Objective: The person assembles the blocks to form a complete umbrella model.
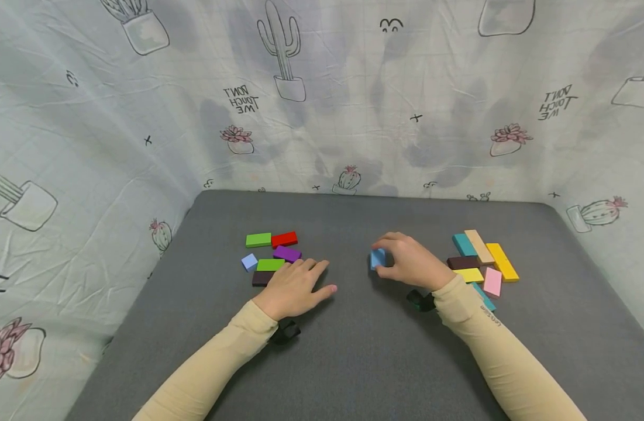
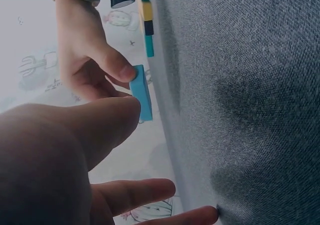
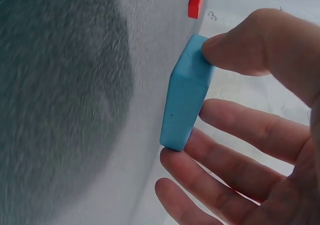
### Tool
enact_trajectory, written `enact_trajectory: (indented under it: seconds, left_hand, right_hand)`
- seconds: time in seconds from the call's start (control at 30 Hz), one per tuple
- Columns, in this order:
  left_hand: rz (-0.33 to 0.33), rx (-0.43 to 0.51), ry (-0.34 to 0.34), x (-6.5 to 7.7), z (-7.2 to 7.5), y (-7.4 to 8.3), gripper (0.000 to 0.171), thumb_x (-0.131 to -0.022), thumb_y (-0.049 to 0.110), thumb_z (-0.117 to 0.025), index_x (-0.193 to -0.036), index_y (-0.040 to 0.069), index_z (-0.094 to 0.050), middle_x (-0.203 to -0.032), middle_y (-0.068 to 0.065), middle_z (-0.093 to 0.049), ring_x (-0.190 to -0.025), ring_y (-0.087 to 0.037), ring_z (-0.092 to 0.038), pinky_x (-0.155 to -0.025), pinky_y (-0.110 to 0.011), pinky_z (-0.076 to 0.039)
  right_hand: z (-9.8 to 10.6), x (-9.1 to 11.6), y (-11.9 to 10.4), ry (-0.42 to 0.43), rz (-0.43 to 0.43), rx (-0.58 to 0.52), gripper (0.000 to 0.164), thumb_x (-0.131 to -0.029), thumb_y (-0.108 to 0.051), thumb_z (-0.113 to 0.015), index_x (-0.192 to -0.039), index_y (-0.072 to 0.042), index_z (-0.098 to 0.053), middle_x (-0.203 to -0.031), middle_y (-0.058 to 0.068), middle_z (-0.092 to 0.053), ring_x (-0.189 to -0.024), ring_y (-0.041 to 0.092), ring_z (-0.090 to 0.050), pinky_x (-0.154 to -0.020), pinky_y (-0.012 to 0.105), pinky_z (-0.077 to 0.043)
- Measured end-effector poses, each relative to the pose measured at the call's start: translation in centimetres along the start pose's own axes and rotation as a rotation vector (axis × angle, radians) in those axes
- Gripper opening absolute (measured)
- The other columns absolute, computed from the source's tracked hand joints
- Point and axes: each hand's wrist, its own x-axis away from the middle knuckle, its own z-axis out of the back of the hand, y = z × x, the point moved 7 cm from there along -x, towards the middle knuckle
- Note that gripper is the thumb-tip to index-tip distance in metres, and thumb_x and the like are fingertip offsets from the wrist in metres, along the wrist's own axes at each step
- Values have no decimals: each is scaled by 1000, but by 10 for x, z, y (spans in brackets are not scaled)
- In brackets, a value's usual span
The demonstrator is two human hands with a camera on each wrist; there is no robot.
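Observation:
In the head view, my right hand [image 1: 413, 263] pinches a light blue block [image 1: 377, 258] between thumb and fingers, over the middle of the table. The right wrist view shows the block [image 3: 184, 102] with the thumb on one end and fingertips at its other end and side. My left hand [image 1: 296, 287] is palm down, fingers spread and relaxed, holding nothing. It partly covers a dark brown block [image 1: 261, 279] and lies close to a green block [image 1: 271, 265] and a purple block [image 1: 287, 253]. In the left wrist view, the left thumb overlaps the light blue block only by line of sight.
On the left lie another green block [image 1: 258, 240], a red block [image 1: 284, 239] and a small blue block [image 1: 250, 262]. A right-hand cluster includes a yellow block [image 1: 503, 262], a pink block [image 1: 492, 282] and several others. Patterned cloth [image 1: 322, 117] rises behind the grey table [image 1: 353, 362].

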Motion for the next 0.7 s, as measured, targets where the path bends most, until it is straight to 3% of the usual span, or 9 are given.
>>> enact_trajectory:
  seconds: [0.2,0.7]
  left_hand:
    - [15,-23,-8,-1,-2,-1,69,-103,58,-55,-153,11,-52,-146,-13,-61,-132,-33,-58,-109,-56,-46]
    - [-23,-44,35,0,0,4,64,-104,55,-56,-149,9,-57,-141,-12,-63,-128,-32,-60,-106,-55,-48]
  right_hand:
    - [-9,-7,-9,-18,19,2,41,-90,-20,-79,-126,-2,-72,-132,19,-67,-122,36,-63,-99,52,-55]
    - [-25,-11,-30,-10,65,17,40,-90,-22,-81,-124,-2,-73,-130,17,-68,-119,33,-65,-94,46,-58]
